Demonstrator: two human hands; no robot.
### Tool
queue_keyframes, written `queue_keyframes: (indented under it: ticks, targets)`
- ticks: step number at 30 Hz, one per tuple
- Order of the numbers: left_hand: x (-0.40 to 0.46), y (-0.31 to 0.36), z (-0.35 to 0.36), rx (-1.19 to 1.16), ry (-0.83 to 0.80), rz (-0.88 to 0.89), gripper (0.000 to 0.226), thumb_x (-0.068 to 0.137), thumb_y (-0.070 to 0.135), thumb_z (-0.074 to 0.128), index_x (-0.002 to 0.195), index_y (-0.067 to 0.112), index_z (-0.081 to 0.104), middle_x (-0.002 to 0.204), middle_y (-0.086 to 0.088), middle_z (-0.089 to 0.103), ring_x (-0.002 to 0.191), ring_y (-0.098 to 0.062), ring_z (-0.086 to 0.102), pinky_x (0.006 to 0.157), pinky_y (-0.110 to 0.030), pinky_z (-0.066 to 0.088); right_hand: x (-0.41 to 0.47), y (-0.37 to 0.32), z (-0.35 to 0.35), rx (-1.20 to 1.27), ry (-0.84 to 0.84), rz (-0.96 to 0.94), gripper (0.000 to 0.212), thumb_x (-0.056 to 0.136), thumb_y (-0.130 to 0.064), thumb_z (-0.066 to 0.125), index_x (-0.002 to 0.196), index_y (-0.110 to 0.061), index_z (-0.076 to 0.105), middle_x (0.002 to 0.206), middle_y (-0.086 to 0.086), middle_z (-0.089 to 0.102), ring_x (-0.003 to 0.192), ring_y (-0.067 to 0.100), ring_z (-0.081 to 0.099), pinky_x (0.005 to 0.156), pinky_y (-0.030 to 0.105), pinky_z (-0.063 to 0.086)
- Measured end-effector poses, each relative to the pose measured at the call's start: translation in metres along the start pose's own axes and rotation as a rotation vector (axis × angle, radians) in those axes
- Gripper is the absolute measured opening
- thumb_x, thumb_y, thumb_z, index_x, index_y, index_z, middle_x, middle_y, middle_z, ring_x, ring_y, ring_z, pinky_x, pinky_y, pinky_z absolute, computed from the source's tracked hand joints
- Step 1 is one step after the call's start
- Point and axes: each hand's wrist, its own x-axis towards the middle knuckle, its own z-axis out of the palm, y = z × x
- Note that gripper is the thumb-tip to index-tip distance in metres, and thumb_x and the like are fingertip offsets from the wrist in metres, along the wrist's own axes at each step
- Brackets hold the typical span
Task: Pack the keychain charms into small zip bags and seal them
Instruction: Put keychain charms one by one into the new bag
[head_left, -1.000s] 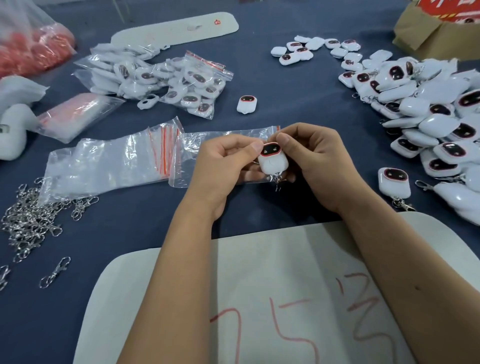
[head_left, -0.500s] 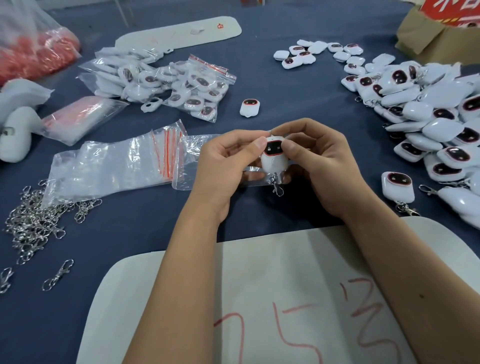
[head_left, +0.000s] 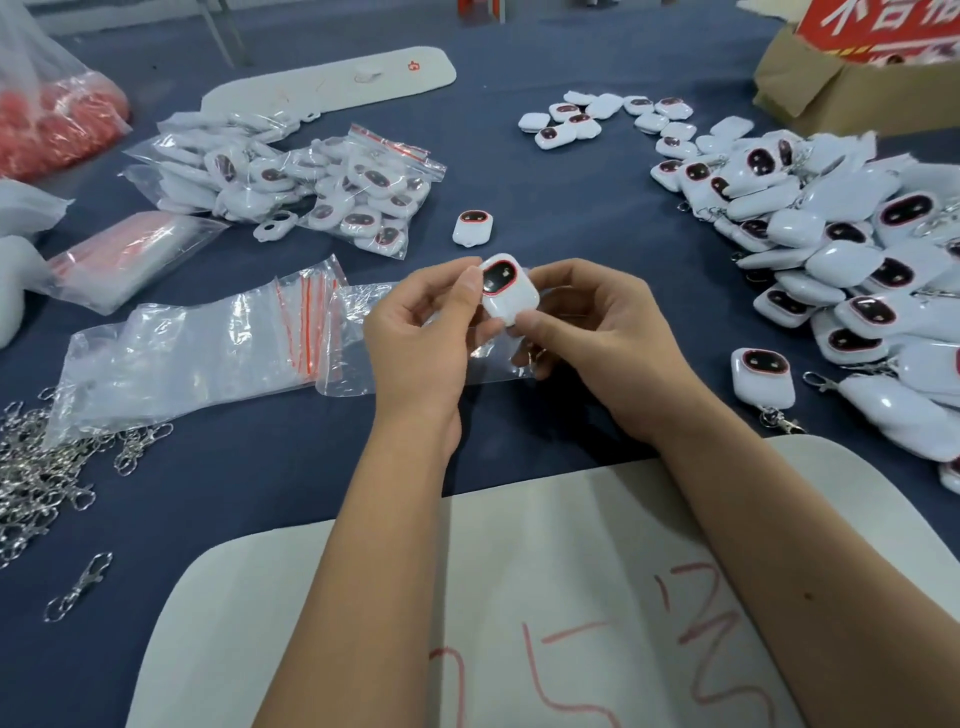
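Note:
A white keychain charm (head_left: 503, 288) with a dark, red-rimmed face is pinched between my left hand (head_left: 421, 343) and my right hand (head_left: 597, 338), tilted above the blue table. Its metal clasp is mostly hidden behind my right fingers. Under both hands lies a clear small zip bag (head_left: 358, 338), flat on the cloth. A stack of empty zip bags (head_left: 192, 348) with red seal lines lies to the left. Loose charms form a big pile (head_left: 841, 244) at the right. One charm with a clasp (head_left: 762, 382) lies near my right wrist, another charm (head_left: 472, 227) lies just beyond my hands.
Filled zip bags (head_left: 311, 182) heap up at the back left. Metal clasps (head_left: 47, 467) lie at the left edge. A white board with red writing (head_left: 519, 613) sits in front of me. A cardboard box (head_left: 852, 78) stands at the back right, and a bag of red items (head_left: 47, 114) at the far left.
The charm has been turned in my fingers and lifted slightly. Its clasp, which hung below it before, is now tucked behind my right hand.

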Motion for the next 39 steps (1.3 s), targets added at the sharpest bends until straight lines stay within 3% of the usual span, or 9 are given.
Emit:
queue_keyframes:
  ticks: [7,10,15,20,23,26,31,35,39]
  targets:
    - [0.010,-0.012,0.082,-0.029,0.167,-0.067,0.010,0.091,0.012,0.077,0.100,0.011,0.073,0.069,0.005,0.073,0.060,-0.011,0.068,0.059,-0.030,0.058,0.012,-0.005,-0.013,0.295,0.374,0.163,0.011,0.098,0.000,0.067,0.107,0.000,0.073,0.083,0.015,0.075,0.063,0.015,0.064,0.059,0.024,0.053]
    - [0.020,-0.009,0.132,0.056,0.054,-0.036,0.010,0.091,0.010,0.075,0.084,0.017,0.076,0.071,0.008,0.074,0.070,-0.009,0.071,0.074,-0.039,0.064,0.024,-0.018,-0.036,0.367,0.530,0.205,0.011,0.098,0.000,0.065,0.105,0.000,0.075,0.085,0.011,0.075,0.065,0.013,0.067,0.060,0.024,0.055]
    - [0.048,-0.005,0.221,0.183,-0.126,-0.105,0.018,0.096,0.018,0.063,0.095,0.006,0.077,0.099,-0.011,0.077,0.105,-0.030,0.071,0.090,-0.040,0.058,0.070,-0.050,-0.100,0.325,0.730,0.251,0.012,0.089,0.005,0.066,0.082,-0.005,0.066,0.060,0.007,0.062,0.050,0.015,0.057,0.050,0.025,0.047]
    - [0.076,0.006,0.310,0.402,-0.437,-0.107,0.036,0.106,0.026,0.043,0.084,0.009,0.065,0.083,-0.008,0.067,0.076,-0.022,0.060,0.077,-0.034,0.047,0.139,-0.069,-0.198,0.287,0.729,0.331,0.012,0.100,-0.004,0.053,0.110,-0.009,0.055,0.076,0.003,0.053,0.057,0.012,0.051,0.041,0.019,0.044]
    - [0.093,0.005,0.340,0.409,-0.531,-0.090,0.033,0.107,0.027,0.043,0.111,0.005,0.067,0.120,-0.019,0.071,0.107,-0.033,0.066,0.098,-0.041,0.052,0.173,-0.078,-0.244,0.359,0.744,0.352,0.018,0.103,-0.001,0.050,0.118,-0.004,0.061,0.104,0.008,0.063,0.090,0.017,0.070,0.077,0.020,0.062]
    - [0.111,0.001,0.343,0.384,-0.449,-0.071,0.029,0.103,0.025,0.050,0.111,0.005,0.069,0.109,-0.021,0.071,0.098,-0.035,0.064,0.091,-0.037,0.054,0.194,-0.086,-0.268,0.508,0.782,0.259,0.014,0.105,0.001,0.053,0.115,0.005,0.060,0.124,0.018,0.067,0.112,0.030,0.071,0.099,0.037,0.059]
    - [0.113,-0.021,0.301,0.433,-0.350,-0.055,0.039,0.095,0.011,0.052,0.059,0.014,0.040,0.063,-0.014,0.043,0.074,-0.024,0.040,0.068,-0.042,0.035,0.188,-0.085,-0.262,0.379,0.767,0.217,0.026,0.103,0.006,0.052,0.127,-0.004,0.055,0.128,0.018,0.068,0.102,0.025,0.074,0.062,0.027,0.064]
    - [0.088,-0.027,0.253,0.679,-0.347,0.036,0.023,0.088,0.014,0.056,0.065,0.010,0.053,0.064,-0.010,0.056,0.067,-0.021,0.045,0.062,-0.038,0.043,0.167,-0.077,-0.232,0.222,0.815,0.205,0.034,0.102,0.006,0.045,0.136,0.000,0.051,0.108,0.013,0.067,0.082,0.020,0.069,0.059,0.024,0.060]
    - [0.052,-0.011,0.201,0.950,-0.771,-0.100,0.024,0.089,0.028,0.073,0.095,0.005,0.071,0.080,-0.002,0.067,0.072,-0.018,0.056,0.062,-0.027,0.043,0.121,-0.070,-0.175,0.028,0.687,0.158,0.021,0.099,0.010,0.044,0.104,0.009,0.064,0.076,0.019,0.059,0.050,0.018,0.057,0.049,0.025,0.055]
